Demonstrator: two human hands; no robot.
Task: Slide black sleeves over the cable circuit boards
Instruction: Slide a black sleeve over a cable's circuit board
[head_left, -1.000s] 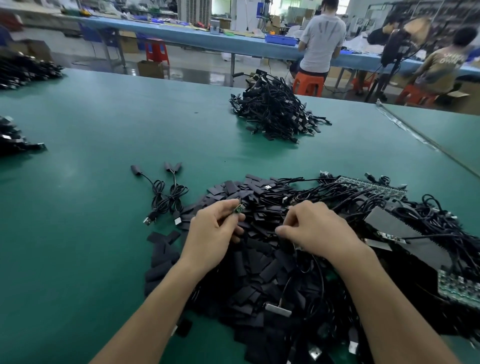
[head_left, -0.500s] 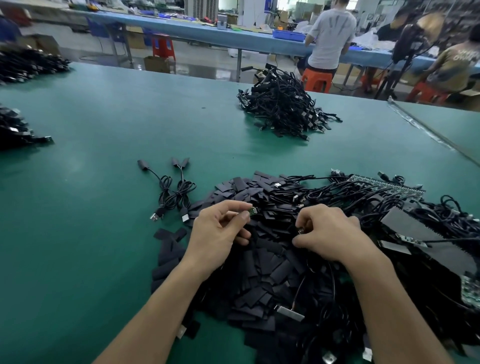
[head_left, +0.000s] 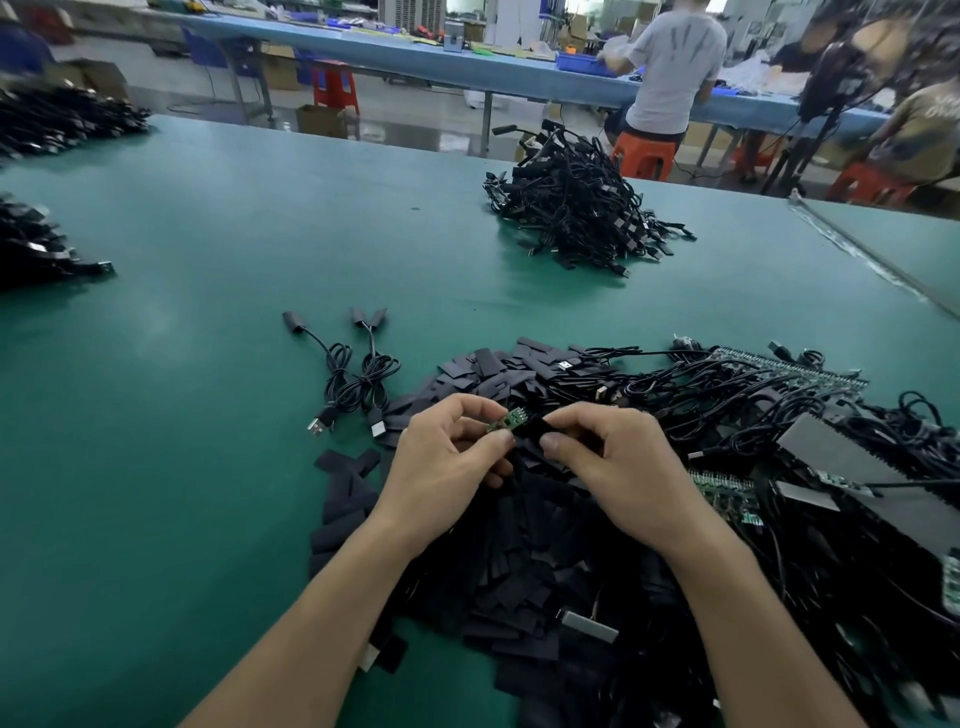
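My left hand (head_left: 447, 457) pinches a small green circuit board (head_left: 510, 420) on a black cable, holding it just above a heap of flat black sleeves (head_left: 519, 561). My right hand (head_left: 613, 457) pinches one black sleeve (head_left: 537, 428) right next to the board's right end; board and sleeve nearly touch. To the right lies a tangle of black cables with bare green boards (head_left: 779, 395).
Three sleeved cables (head_left: 358, 379) lie coiled on the green table (head_left: 208, 415) left of the heap. A pile of finished cables (head_left: 576, 208) sits farther back, more dark piles (head_left: 36, 244) at the left edge. People work at a blue bench behind.
My right hand came up out of the pile with a sleeve and moved toward the left hand. The board is now raised between both hands.
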